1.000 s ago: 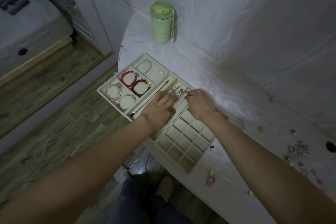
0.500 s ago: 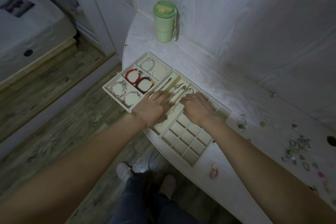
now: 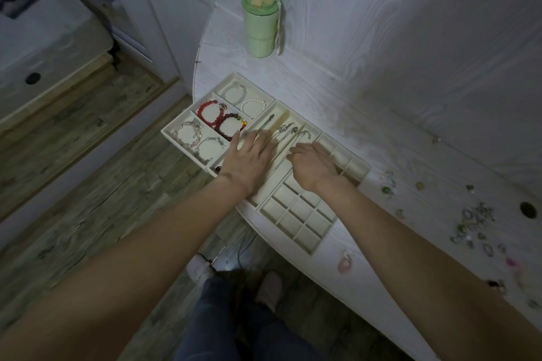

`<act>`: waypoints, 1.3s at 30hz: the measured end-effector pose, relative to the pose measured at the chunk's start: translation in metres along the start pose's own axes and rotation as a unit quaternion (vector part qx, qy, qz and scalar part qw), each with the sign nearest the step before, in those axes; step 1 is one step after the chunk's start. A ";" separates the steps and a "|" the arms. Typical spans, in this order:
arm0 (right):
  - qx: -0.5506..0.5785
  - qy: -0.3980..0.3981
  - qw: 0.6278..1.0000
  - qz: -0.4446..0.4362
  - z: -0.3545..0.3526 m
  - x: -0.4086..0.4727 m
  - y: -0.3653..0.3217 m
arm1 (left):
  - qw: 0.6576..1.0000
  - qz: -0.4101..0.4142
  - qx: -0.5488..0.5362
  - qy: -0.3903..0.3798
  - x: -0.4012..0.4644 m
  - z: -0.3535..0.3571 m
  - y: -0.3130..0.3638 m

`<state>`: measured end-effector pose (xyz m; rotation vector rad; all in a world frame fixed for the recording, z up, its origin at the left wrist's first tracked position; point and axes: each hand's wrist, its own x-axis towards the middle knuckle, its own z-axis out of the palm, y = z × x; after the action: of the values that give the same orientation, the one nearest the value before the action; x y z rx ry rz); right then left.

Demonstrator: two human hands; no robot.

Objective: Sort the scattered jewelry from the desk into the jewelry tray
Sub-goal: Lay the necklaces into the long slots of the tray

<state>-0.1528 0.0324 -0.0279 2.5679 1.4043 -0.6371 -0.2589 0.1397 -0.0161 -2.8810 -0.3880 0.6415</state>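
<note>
The cream jewelry tray (image 3: 315, 251) lies at the desk's curved left end. Its left compartments hold beaded bracelets (image 3: 218, 120), and its long middle slots hold silver necklaces (image 3: 286, 129). My left hand (image 3: 249, 160) lies flat with straight fingers across the long slots. Beside it, my right hand (image 3: 313, 168) has bent fingers pinching down on a silver necklace in the right-hand slot. The small square grid (image 3: 299, 209) below my hands holds nothing that I can see. Loose rings and small pieces (image 3: 475, 218) are scattered on the desk to the right.
A green lidded tumbler (image 3: 261, 23) stands at the back near the wall corner. A pink piece (image 3: 344, 264) lies near the desk's front edge, and a green bead (image 3: 385, 190) lies just right of the tray. A round cable hole (image 3: 528, 209) is at far right.
Both hands stay over the long slots and have shifted only slightly along them. The view has swung, so the tray sits a little farther right.
</note>
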 end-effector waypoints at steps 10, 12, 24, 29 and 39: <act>0.028 0.017 0.999 -0.010 0.000 -0.006 -0.002 | 0.998 0.044 0.017 0.031 -0.005 0.011 0.001; 0.031 0.008 0.999 -0.007 0.000 -0.005 0.000 | 0.998 0.049 0.024 0.033 -0.004 0.015 0.000; 0.035 0.005 0.999 -0.010 -0.002 -0.004 0.001 | 0.999 0.045 0.003 0.018 -0.002 0.013 -0.002; 0.036 0.014 0.999 -0.011 -0.001 -0.005 0.000 | 0.999 0.048 0.006 0.018 0.000 0.016 -0.002; 0.050 0.005 0.999 -0.006 0.001 -0.009 -0.005 | 0.997 0.068 0.010 0.024 0.001 0.023 -0.003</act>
<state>-0.1616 0.0280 -0.0241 2.6435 1.4282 -0.7157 -0.2685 0.1453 -0.0369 -2.9150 -0.1800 0.5931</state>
